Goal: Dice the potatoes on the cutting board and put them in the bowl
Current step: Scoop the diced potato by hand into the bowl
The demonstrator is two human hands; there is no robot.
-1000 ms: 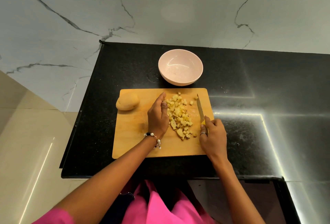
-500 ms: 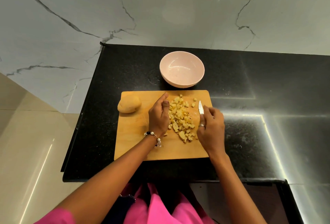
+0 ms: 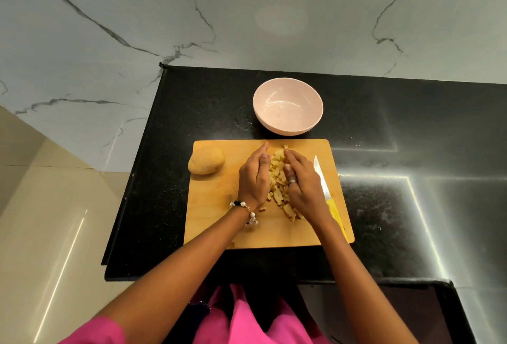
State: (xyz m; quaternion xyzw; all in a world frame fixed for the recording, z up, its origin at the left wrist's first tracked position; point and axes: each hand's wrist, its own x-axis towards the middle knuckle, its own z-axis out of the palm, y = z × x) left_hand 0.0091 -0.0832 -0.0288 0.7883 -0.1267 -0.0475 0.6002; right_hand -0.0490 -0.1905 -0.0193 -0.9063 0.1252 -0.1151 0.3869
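Note:
A pile of diced potato (image 3: 278, 184) lies in the middle of the wooden cutting board (image 3: 211, 214). My left hand (image 3: 253, 179) and my right hand (image 3: 301, 184) stand on edge on either side of the pile, fingers straight, pressing against it. A whole potato (image 3: 206, 161) sits at the board's far left corner. The knife (image 3: 326, 195), with a yellow handle, lies loose on the board's right side, beside my right hand. The pink bowl (image 3: 288, 106) stands just beyond the board and holds no potato.
The board lies on a black counter (image 3: 397, 206) whose left and front edges drop off to a tiled floor. A marble wall rises behind the bowl. Bare counter stretches to the right of the board.
My right hand has laid the knife down on the board's right side and moved to the pile. Both hands now flank the dice.

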